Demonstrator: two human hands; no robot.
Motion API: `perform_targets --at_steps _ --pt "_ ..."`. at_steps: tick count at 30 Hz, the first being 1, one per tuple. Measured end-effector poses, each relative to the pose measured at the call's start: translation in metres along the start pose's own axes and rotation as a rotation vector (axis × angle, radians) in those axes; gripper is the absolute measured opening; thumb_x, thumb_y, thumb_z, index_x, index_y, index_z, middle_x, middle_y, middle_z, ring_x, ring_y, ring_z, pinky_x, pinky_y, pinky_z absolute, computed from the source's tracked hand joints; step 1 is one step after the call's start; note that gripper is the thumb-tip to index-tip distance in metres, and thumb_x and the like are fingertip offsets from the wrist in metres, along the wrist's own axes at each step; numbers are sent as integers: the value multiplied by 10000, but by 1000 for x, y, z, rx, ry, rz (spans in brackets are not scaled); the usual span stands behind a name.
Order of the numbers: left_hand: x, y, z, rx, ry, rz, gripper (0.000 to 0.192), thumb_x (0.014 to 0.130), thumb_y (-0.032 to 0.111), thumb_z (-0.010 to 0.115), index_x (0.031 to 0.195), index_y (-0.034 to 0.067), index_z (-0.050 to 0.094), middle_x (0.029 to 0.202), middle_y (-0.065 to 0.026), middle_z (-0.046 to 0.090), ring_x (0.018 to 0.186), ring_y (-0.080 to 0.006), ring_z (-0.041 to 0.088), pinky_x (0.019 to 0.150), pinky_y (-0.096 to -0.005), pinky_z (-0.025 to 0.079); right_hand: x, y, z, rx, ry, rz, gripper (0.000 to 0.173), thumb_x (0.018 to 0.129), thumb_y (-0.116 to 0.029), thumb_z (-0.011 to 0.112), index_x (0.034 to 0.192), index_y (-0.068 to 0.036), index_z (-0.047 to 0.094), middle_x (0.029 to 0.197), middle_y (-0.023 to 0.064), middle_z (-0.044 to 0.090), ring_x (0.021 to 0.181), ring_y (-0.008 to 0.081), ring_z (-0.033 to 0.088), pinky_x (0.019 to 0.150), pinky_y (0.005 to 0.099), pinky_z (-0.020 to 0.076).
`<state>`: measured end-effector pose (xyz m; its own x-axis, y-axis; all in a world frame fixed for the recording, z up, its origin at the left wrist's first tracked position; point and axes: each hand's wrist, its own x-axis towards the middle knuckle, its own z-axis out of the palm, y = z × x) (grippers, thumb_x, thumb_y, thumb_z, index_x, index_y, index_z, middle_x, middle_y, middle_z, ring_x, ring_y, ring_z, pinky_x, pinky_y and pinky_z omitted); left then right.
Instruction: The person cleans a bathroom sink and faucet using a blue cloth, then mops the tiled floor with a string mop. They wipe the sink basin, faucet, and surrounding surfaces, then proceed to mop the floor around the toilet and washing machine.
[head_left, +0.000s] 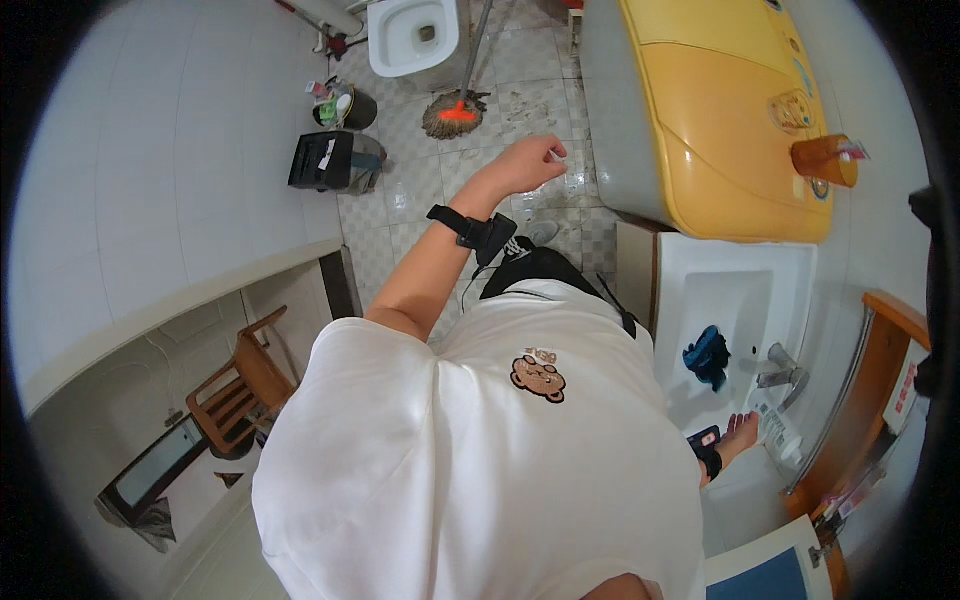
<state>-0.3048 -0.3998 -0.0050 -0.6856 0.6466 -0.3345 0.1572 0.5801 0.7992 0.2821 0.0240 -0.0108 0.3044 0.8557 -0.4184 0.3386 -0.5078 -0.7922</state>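
Note:
My left hand hangs in front of me above the tiled floor, fingers loosely bent and apart, with nothing in it. A black strap with a small device sits on that wrist. On the right, my right hand is at the near corner of the white washbasin, right beside a white plastic bottle that bears writing. Whether the fingers touch the bottle is not clear. A crumpled dark blue cloth lies in the basin, near the metal faucet.
A yellow-topped washing machine adjoins the basin, carrying an orange cup and a glass. A mop rests on the wet floor by the toilet. Bins line the left wall; a wooden chair is further left.

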Motion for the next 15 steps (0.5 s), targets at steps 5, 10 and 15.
perform_targets --at_steps 5,10,15 --pt "-7 -40 -29 37 66 -1 317 824 215 670 1070 21 617 825 -109 658 748 -198 628 672 -328 492 23 -39 -8 643 -65 204 281 886 -131 558 1068 82 550 1183 204 556 1015 364 576 883 461 527" --pt "-9 -84 -63 -29 25 -230 329 825 235 673 1064 15 621 845 -124 671 790 -189 645 684 -323 497 25 -69 -26 725 -233 -106 285 900 -121 592 1094 86 577 1089 181 627 1007 270 607 892 367 517" --pt "-11 -114 -125 360 297 -376 388 807 324 636 1059 29 642 963 -194 674 928 -352 639 813 -409 499 -2 -29 -14 645 -461 96 215 864 -111 652 976 66 605 917 148 680 875 220 661 775 310 555"
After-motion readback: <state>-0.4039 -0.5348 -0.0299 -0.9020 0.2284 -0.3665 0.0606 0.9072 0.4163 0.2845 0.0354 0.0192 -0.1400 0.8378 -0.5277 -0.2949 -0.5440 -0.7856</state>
